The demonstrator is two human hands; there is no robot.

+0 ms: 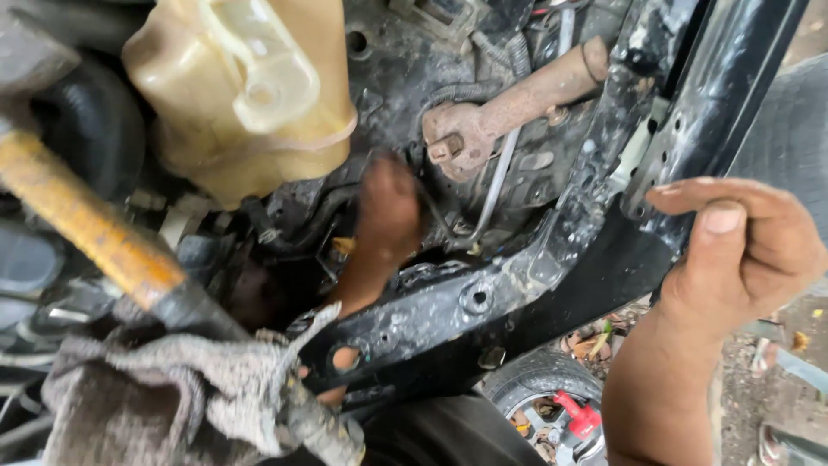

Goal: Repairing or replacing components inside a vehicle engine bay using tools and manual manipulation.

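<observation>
The head view looks down into a dirty car engine bay.

The left hand point(386, 207) is in the middle of the frame. It reaches up through a gap behind the black metal frame bar point(448, 311), deep among the greasy parts. The hand is blurry and its fingers are hidden in the dark, so I cannot tell if it grips anything. It is near a thin bent metal tube point(496, 185) and just below and left of a rusty metal arm point(509, 108) with a bolt at its end.

The right hand point(733, 250) is at the right side of the frame. Its fingers curl over the edge of a black metal panel point(690, 112), with the thumb pointing left. It holds that panel tight.

At the upper left sits a yellowish plastic tank point(237, 86). Under it, a rusty orange bar point(82, 220) slants from the left edge down toward the bottom middle. A grey dirty rag point(172, 388) hangs over its lower end in the bottom left corner. A fat black hose point(95, 125) curves at the left, behind the orange bar.

At the bottom right, below the frame bar, a tyre point(539, 380) shows, with a small red thing point(578, 414) lying inside the wheel. Dry leaves lie on the ground near it.
</observation>
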